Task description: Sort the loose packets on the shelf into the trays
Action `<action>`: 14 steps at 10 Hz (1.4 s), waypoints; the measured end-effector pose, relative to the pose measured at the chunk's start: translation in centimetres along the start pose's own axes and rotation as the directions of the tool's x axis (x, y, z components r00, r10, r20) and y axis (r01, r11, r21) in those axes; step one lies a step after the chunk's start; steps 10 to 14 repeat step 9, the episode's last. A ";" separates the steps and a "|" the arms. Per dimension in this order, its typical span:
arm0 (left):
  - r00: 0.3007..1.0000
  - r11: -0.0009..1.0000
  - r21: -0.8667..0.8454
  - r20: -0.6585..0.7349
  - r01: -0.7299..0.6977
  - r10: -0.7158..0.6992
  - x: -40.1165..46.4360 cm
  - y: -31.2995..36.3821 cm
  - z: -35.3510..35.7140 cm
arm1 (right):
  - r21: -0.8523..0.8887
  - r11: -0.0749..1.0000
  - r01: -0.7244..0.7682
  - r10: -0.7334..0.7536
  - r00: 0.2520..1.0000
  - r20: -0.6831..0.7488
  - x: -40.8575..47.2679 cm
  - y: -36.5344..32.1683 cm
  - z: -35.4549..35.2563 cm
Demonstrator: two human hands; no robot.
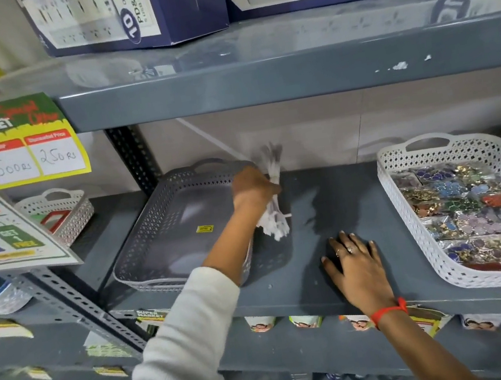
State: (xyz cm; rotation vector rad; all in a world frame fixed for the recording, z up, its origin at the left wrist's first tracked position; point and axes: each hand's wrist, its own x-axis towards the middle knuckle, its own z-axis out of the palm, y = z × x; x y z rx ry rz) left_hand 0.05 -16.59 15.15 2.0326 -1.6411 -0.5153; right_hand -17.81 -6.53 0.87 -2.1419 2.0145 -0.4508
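Observation:
My left hand [254, 189] is closed around a bunch of white packets [276, 218], held upright at the right rim of the grey perforated tray [158, 237]. That tray holds nothing but a small yellow sticker. My right hand [358, 266] lies flat, fingers spread, on the bare grey shelf [342, 195] between the two trays. At the right a white perforated tray [402, 162] is filled with several packets of coloured, glittery ornaments [472, 213].
A smaller white basket [58, 207] stands on the neighbouring shelf at the left. Price signs hang at the left edge. Boxes of power strips [129, 12] sit on the shelf above. Packets hang below the shelf's front edge.

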 end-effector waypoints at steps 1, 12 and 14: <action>0.990 0.999 -0.033 -0.142 0.014 -0.018 0.5 -1.6 -2.8 | -0.008 1.000 -0.004 0.004 1.000 -0.010 0.1 -0.1 0.0; 0.983 0.967 0.224 -0.165 0.121 -0.085 -0.1 -10.4 -1.1 | -0.007 1.000 -0.016 0.016 1.000 -0.009 0.0 -0.2 -0.3; 0.983 0.967 0.224 -0.165 0.121 -0.085 -0.1 -10.4 -1.1 | -0.007 1.000 -0.016 0.016 1.000 -0.009 0.0 -0.2 -0.3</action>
